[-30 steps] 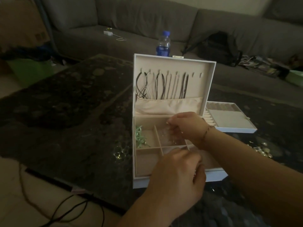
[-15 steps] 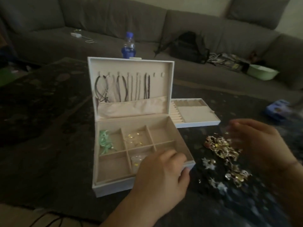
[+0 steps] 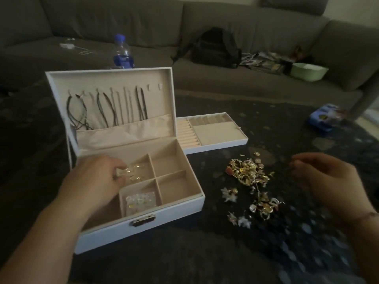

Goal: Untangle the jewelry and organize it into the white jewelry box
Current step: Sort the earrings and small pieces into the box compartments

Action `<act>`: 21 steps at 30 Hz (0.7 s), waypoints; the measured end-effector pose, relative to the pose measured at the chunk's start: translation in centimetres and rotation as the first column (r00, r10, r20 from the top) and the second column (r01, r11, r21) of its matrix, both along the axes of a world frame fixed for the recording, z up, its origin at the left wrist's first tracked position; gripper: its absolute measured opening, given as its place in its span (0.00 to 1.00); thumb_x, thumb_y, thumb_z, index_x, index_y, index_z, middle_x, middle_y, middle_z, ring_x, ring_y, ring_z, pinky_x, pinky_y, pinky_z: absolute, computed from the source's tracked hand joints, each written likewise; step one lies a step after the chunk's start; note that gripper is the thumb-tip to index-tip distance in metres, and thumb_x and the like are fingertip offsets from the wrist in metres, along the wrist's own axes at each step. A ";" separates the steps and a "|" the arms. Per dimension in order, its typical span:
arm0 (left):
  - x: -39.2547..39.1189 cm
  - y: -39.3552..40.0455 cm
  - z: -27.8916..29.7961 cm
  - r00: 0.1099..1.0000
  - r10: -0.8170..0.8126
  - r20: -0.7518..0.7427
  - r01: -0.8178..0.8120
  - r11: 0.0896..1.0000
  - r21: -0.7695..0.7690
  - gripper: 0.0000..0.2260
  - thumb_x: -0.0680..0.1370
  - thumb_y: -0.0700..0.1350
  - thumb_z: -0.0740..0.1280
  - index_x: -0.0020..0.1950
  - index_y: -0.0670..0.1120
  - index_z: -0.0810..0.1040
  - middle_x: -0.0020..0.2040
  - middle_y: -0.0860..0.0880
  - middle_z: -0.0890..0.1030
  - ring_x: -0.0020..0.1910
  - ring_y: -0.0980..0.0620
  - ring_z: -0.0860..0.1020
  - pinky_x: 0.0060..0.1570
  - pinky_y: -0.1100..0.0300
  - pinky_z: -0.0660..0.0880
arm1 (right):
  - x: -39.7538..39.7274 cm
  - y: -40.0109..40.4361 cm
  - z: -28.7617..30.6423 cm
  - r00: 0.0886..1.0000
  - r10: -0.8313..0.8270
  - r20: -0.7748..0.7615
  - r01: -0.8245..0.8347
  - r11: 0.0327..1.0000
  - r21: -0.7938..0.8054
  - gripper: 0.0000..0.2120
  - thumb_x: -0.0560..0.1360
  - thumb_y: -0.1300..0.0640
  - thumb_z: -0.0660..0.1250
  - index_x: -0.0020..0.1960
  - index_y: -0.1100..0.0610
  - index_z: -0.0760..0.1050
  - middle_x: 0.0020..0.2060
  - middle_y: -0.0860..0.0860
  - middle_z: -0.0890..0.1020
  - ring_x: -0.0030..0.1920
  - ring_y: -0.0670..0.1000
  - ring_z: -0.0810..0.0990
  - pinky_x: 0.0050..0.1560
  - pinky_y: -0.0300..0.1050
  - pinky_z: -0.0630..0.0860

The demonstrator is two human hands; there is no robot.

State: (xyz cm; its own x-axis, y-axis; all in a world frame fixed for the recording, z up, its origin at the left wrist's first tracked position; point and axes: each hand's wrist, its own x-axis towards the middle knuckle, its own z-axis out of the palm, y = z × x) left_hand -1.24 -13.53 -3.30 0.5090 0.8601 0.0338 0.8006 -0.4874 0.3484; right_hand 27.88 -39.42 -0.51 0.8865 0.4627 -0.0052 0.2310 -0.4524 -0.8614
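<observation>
The white jewelry box stands open on the dark table, with necklaces hanging inside its lid. My left hand reaches over the box's left compartments. Its curled fingertips hover at the middle back compartment, where small gold pieces lie; whether they pinch anything is unclear. Clear beads fill the middle front compartment. To the right of the box lies a tangled pile of gold jewelry. My right hand hovers to the right of the pile, fingers loosely curled and holding nothing.
The box's removable tray lies behind the box on the right. A water bottle stands behind the lid. A blue object sits at the table's far right. On the grey sofa are a black backpack and a green bowl.
My right hand left the box and moved to the right of the jewelry pile. My left hand went from the box's front edge to over the left compartments. The camera turned right.
</observation>
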 end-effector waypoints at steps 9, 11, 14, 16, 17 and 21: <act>1.9 0.3 -0.9 0.993 0.026 0.119 -0.031 0.999 0.039 0.13 0.75 0.46 0.73 0.33 0.59 0.77 0.33 0.57 0.79 0.36 0.57 0.76 0.42 0.54 0.74 | 0.3 1.2 -1.4 0.981 0.178 0.082 -0.166 0.977 -0.133 0.05 0.77 0.55 0.67 0.48 0.45 0.78 0.43 0.44 0.82 0.43 0.44 0.80 0.36 0.33 0.72; 2.4 0.1 -0.8 0.998 0.039 0.049 -0.043 0.996 0.076 0.14 0.75 0.48 0.73 0.31 0.60 0.76 0.32 0.58 0.79 0.35 0.57 0.76 0.41 0.55 0.73 | -0.2 2.2 -2.6 0.940 0.304 0.155 -0.244 0.917 -0.315 0.04 0.77 0.53 0.67 0.51 0.45 0.79 0.44 0.40 0.80 0.44 0.39 0.78 0.37 0.29 0.69; 2.8 0.2 -0.9 0.998 0.037 -0.042 -0.036 0.999 0.016 0.11 0.75 0.53 0.71 0.32 0.61 0.79 0.37 0.60 0.80 0.39 0.58 0.76 0.41 0.57 0.71 | -0.7 3.7 -4.1 0.867 0.404 0.293 -0.217 0.834 -0.507 0.08 0.76 0.48 0.68 0.55 0.43 0.79 0.51 0.39 0.79 0.52 0.41 0.76 0.48 0.33 0.73; 2.9 0.1 -0.9 1.000 0.029 -0.003 -0.029 1.000 -0.009 0.06 0.76 0.56 0.70 0.41 0.58 0.84 0.39 0.58 0.81 0.39 0.57 0.76 0.40 0.57 0.70 | -1.1 4.4 -4.8 0.812 0.474 0.341 -0.185 0.763 -0.620 0.13 0.74 0.40 0.67 0.57 0.41 0.77 0.55 0.39 0.76 0.60 0.45 0.70 0.54 0.41 0.75; 3.1 -0.2 -0.7 0.999 0.022 0.032 -0.023 1.000 0.011 0.07 0.77 0.56 0.69 0.45 0.56 0.84 0.39 0.57 0.82 0.38 0.58 0.76 0.38 0.58 0.69 | -1.3 4.7 -5.0 0.792 0.498 0.353 -0.166 0.732 -0.661 0.14 0.74 0.38 0.66 0.57 0.41 0.77 0.55 0.40 0.75 0.60 0.45 0.69 0.54 0.42 0.75; 4.4 -1.4 -0.1 0.966 -0.043 0.255 0.043 0.999 0.006 0.05 0.78 0.51 0.69 0.50 0.53 0.83 0.40 0.57 0.79 0.39 0.62 0.74 0.36 0.62 0.65 | -1.8 4.9 -5.3 0.707 0.541 0.455 -0.094 0.710 -0.698 0.08 0.77 0.42 0.63 0.52 0.41 0.79 0.53 0.41 0.75 0.57 0.47 0.68 0.50 0.40 0.74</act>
State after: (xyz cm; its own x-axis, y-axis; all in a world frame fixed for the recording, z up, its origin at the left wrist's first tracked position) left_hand 3.16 -14.94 -3.45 0.5201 0.8375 0.1678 0.6635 -0.5198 0.5382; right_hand 26.06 -34.56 -5.86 0.5872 0.8057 0.0776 0.8094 -0.5846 -0.0554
